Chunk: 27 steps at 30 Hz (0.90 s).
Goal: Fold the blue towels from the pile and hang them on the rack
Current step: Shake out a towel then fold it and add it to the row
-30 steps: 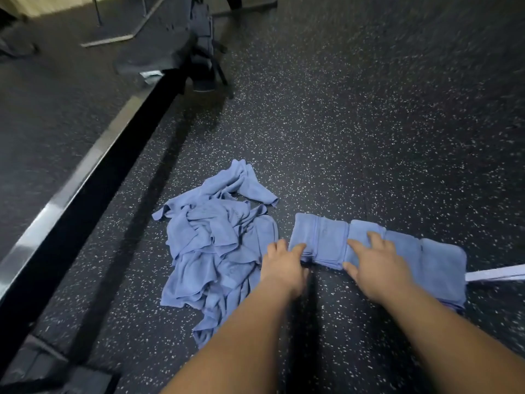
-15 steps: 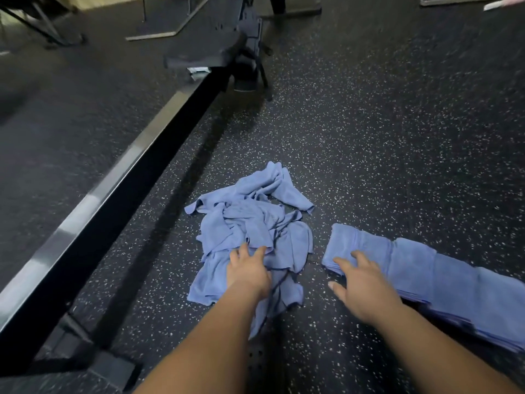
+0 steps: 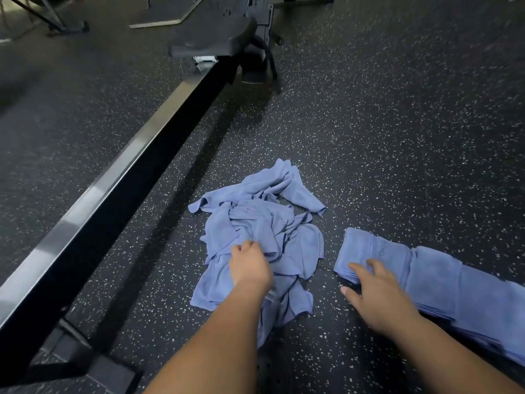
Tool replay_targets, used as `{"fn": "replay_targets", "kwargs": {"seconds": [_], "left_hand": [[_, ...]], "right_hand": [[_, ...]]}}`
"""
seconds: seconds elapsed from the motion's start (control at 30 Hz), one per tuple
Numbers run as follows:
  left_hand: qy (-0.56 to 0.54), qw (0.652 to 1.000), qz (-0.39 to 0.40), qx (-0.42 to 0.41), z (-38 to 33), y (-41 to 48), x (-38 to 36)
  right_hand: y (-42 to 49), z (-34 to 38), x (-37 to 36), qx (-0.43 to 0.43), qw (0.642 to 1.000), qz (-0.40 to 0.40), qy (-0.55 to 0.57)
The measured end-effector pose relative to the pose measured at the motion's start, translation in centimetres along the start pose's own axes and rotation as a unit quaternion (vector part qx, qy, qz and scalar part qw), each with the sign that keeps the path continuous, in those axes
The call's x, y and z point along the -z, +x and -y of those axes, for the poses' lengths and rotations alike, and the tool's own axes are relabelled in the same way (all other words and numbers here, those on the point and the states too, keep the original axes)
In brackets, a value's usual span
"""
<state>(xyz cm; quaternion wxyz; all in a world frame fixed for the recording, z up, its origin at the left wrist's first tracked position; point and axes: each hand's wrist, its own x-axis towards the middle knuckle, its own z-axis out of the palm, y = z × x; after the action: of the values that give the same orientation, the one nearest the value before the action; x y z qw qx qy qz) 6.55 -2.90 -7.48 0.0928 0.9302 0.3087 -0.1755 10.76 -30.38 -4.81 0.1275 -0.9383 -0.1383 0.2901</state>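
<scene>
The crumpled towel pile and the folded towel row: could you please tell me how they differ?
The crumpled pile is a loose, wrinkled heap; the folded row lies flat and neat. The left hand grips the pile; the right hand rests flat on the row. Both are blue, on the speckled floor.

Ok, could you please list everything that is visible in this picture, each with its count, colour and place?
crumpled towels: one pile, number unclear, blue, on the floor at centre.
folded towels: one row of stacks, blue, on the floor right of the pile, apart from it.
beam: one, black with a shiny top, runs diagonally on the left.
padded seat: one, dark grey, top centre, at the beam's far end.
floor: black with white specks.
left hand: one, fingers curled into the crumpled towels.
right hand: one, fingers straight, resting on the left end of the folded towels.
</scene>
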Motion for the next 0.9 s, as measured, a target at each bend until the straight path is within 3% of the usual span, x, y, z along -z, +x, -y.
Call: {"fn": "replay_targets", "kwargs": {"seconds": [0.1,0.23,0.43,0.77,0.9], "left_hand": [[-0.013,1.0,-0.009,0.012,0.6,-0.7,1.7],[-0.117,0.993,-0.017,0.022,1.2,-1.9,3.1],[-0.094,0.995,0.013,0.001,2.3,-2.0,2.4],[-0.17,0.979,-0.046,0.105,5.1,4.4,0.8],[-0.142,0.982,-0.041,0.116,5.6,6.6,0.9]], "right_hand": [[-0.9,0.5,1.1,-0.002,1.0,-0.01,0.01],[-2.4,1.3,2.6,0.007,0.999,-0.035,0.026],[-3.7,1.2,1.2,0.027,0.998,-0.039,0.039],[0.2,-1.3,-1.6,0.034,0.998,-0.015,0.05],[2.1,-1.1,-1.6,0.024,0.998,-0.011,0.059]]}}
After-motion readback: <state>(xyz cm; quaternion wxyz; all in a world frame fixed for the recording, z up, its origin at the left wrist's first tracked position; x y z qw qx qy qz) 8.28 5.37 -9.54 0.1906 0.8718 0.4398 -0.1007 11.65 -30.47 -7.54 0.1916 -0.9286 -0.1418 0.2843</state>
